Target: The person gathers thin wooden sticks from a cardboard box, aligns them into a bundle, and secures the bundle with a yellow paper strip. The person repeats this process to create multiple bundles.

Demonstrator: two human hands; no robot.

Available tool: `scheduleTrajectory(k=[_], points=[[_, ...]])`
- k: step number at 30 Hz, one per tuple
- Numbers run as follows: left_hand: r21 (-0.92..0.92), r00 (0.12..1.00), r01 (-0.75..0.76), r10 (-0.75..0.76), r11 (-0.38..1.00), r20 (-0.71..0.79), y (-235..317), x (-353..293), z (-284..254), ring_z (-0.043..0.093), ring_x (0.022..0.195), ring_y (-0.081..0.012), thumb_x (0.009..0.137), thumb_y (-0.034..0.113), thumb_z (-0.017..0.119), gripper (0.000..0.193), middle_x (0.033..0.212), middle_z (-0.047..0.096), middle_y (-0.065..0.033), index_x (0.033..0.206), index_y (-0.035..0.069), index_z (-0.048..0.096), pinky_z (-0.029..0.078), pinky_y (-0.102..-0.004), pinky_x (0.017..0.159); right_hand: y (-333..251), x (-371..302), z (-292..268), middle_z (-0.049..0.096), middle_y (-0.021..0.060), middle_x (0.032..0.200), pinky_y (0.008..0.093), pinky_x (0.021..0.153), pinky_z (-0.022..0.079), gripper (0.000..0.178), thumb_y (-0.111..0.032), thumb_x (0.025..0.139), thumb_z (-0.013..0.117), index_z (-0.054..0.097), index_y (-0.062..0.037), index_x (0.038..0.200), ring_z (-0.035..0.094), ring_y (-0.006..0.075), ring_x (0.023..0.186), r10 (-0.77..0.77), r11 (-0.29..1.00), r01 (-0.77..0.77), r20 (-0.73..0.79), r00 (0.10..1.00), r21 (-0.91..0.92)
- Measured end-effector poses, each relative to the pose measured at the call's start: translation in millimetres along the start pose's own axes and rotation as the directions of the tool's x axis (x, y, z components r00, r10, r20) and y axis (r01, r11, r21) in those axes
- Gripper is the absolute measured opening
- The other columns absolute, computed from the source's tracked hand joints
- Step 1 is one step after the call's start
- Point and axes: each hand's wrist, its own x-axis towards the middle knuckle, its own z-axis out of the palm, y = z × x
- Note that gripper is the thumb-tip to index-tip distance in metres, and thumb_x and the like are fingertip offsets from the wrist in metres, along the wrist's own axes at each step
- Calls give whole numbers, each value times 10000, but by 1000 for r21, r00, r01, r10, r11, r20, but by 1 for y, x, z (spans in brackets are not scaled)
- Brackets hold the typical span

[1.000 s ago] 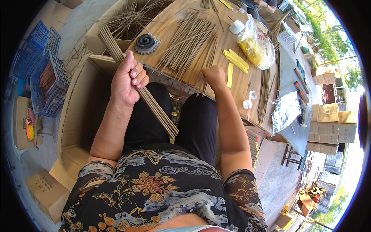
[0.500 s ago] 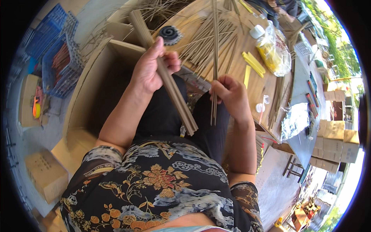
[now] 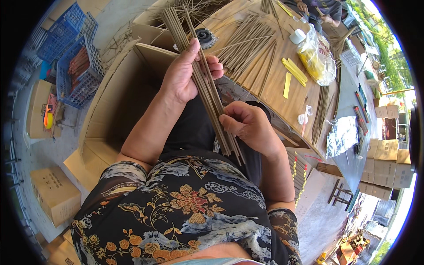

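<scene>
A bundle of long, thin brown incense sticks (image 3: 207,99) slants across my lap. My left hand (image 3: 183,79) is wrapped round its upper half, thumb on top. Lower down, my right hand (image 3: 248,125) pinches a few sticks that lie along the bundle's right side, and its fingertips touch the bundle. Many loose sticks (image 3: 247,44) are spread on the wooden table (image 3: 276,106) beyond my hands. Near the bundle's upper end sits a dark spiral coil (image 3: 204,37) on the table edge.
An open cardboard box (image 3: 112,106) stands at my left, close to my forearm. On the table lie yellow strips (image 3: 294,72) and a clear bag with yellow contents (image 3: 316,59). Blue crates (image 3: 79,75) stand far left. Another person's hand (image 3: 327,19) shows at the far side.
My right hand has brought its few sticks leftward from beside the bundle and laid them against it. The left hand keeps its hold. The whole view has shifted slightly.
</scene>
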Motion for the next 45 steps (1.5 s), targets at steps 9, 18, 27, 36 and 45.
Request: scheduleTrajectory(k=[9, 18, 27, 36, 45], points=[[-39, 994, -1, 5, 999, 107, -4, -2, 3, 535, 565, -133, 850, 393, 531, 316, 654, 535, -40, 865, 80, 498, 467, -271, 529, -26, -6, 3, 542, 143, 601, 311, 507, 424, 159, -148, 790, 568, 523, -5, 739, 534, 213, 526, -1, 960, -15, -60, 998, -278], [-90, 989, 24, -11, 996, 146, -7, 0, -2, 492, 529, -144, 837, 372, 566, 286, 638, 521, -38, 801, 98, 495, 438, -280, 520, -15, -5, 17, 533, 132, 669, 374, 542, 458, 194, -163, 787, 587, 457, -28, 738, 557, 308, 620, -345, 782, 196, -148, 927, -592], [-110, 986, -54, 70, 992, 149, 4, 4, -4, 387, 464, -64, 882, 309, 510, 232, 557, 431, 25, 796, 93, 502, 337, -205, 432, -9, -7, 24, 573, 117, 862, 340, 648, 484, 231, -165, 780, 615, 579, -29, 962, 582, 276, 749, -551, 708, 245, -302, 778, -663], [-189, 963, -201, 230, 961, 143, 13, 0, 8, 379, 467, -72, 892, 199, 505, 176, 554, 427, 22, 764, 78, 511, 327, -209, 446, 32, -2, 35, 555, 102, 1006, 289, 874, 387, 554, -455, 935, 220, 516, 3, 1032, 516, 162, 944, 121, 789, 302, -617, 778, 535], [-83, 962, -216, 227, 973, 151, 10, -3, 14, 358, 461, -68, 857, 261, 564, 278, 541, 427, 44, 644, 135, 437, 314, -216, 459, 43, 3, 39, 567, 89, 951, 306, 858, 372, 545, -405, 954, 185, 541, 5, 992, 509, 176, 920, -54, 888, 292, -551, 832, 354]])
